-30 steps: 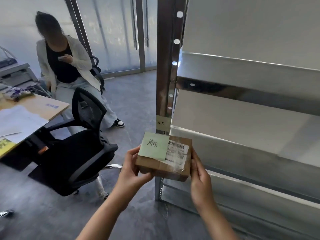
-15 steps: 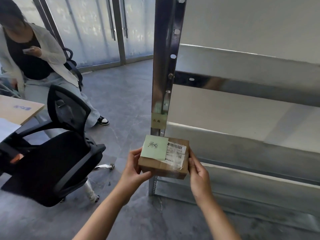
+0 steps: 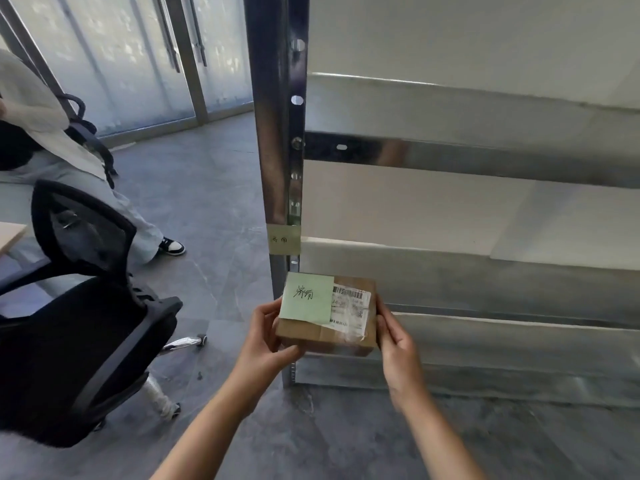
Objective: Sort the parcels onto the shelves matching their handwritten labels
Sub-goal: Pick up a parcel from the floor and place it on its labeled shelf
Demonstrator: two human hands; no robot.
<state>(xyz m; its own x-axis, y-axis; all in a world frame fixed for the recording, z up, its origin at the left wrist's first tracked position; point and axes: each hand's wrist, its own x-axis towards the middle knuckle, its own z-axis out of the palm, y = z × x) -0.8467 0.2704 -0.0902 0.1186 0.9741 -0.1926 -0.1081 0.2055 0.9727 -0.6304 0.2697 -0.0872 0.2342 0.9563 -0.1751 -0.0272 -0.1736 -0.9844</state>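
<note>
A small brown cardboard parcel [image 3: 332,337] is held between both my hands in front of a metal shelf rack. It carries a green sticky note [image 3: 306,299] with handwriting and a white barcode label [image 3: 351,308]. My left hand [image 3: 266,336] grips its left side, my right hand [image 3: 398,355] its right side. A yellowish handwritten tag [image 3: 284,239] is stuck on the rack's upright post [image 3: 277,133], just above the parcel. The white shelf board [image 3: 398,209] beside the tag is bare.
A black mesh office chair [image 3: 79,327] stands close on my left. Behind it a seated person [image 3: 45,140] in a pale cardigan occupies another chair. Glass doors [image 3: 138,53] lie at the back. Grey floor [image 3: 207,188] spreads between chair and rack. A lower shelf rail [image 3: 519,327] runs right.
My view has shifted right and closer to the rack; the desk and seated person slid toward the left edge. The parcel stays held in both hands, now nearer the tagged post.
</note>
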